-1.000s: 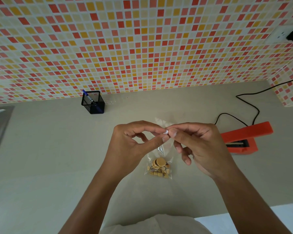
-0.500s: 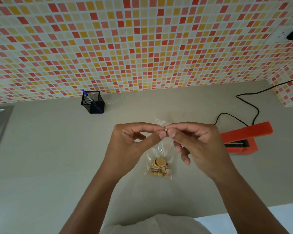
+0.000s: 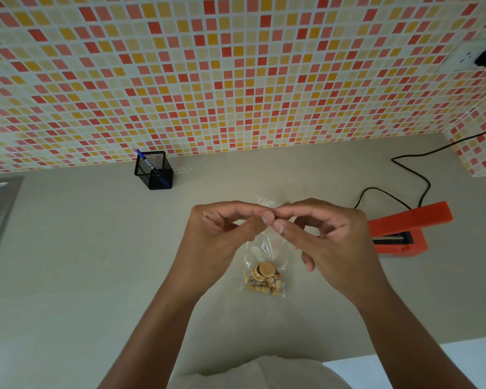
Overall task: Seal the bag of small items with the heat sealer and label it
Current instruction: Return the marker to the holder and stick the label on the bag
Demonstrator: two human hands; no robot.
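No legible text, brand, number or sign anywhere. Small marks on the blue pen (image 3: 146,161) in the mesh pen holder (image 3: 155,176), upper left of centre, too tiny to read.

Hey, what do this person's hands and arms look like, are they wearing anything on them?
Both forearms are bare, with no sleeves in view. The left hand and right hand wear no gloves, and no ring, watch or bracelet shows. The visible thumbnails look short and unpainted. A pale cloth garment shows at the bottom edge.
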